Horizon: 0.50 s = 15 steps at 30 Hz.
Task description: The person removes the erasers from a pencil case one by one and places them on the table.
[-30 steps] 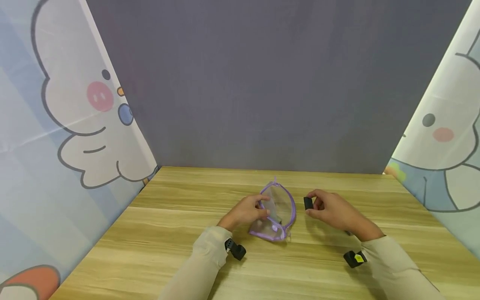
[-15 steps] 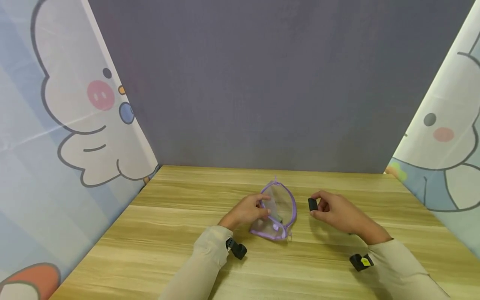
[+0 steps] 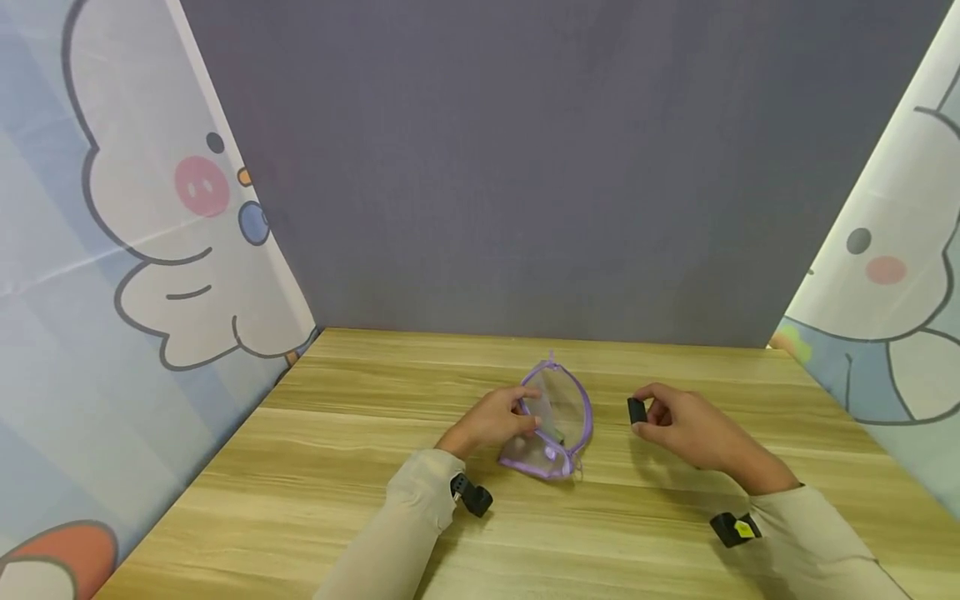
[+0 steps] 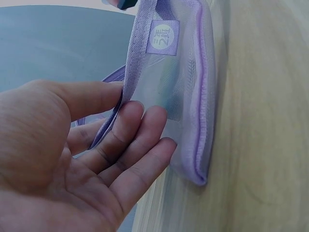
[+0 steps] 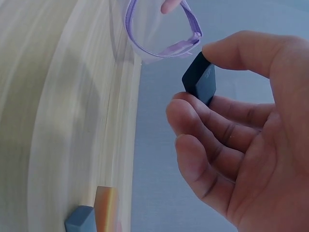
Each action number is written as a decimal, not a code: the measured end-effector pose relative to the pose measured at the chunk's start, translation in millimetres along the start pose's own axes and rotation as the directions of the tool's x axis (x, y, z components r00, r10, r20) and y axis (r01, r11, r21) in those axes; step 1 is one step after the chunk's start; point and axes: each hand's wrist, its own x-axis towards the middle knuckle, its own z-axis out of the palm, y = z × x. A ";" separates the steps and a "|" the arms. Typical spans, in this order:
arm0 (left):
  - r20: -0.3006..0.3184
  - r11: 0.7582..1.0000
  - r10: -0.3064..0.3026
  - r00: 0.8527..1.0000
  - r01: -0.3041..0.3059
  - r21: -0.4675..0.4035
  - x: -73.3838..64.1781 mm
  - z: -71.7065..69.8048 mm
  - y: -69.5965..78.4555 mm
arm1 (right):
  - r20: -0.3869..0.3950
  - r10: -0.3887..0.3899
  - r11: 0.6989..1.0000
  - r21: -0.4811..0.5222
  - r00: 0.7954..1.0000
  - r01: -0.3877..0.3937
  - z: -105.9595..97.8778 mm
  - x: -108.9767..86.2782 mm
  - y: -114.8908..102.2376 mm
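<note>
A see-through mesh pouch with purple trim lies on the wooden table, its zipped mouth spread wide. My left hand pinches the near zipper edge between thumb and fingers. In the left wrist view a purple label with white lettering shows on the pouch, and something pale green shows through the mesh. To the right of the pouch, my right hand holds a small black rectangular block by its ends, between thumb and fingertips, raised over the table.
In the right wrist view, a small dark blue-grey block and an orange-and-yellow piece rest on the table. A grey panel rises behind the table, and printed cloths flank it. Each wrist carries a small black camera.
My right hand has moved right, away from the pouch, with the black block still in its fingers. My left hand and the pouch have stayed where they were.
</note>
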 end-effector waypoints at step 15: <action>0.025 1.000 -0.014 1.000 0.014 -0.007 -11.0 -2.1 1.4 | 0.031 0.056 0.998 -0.012 0.998 -0.056 -10.8 -14.3 -2.2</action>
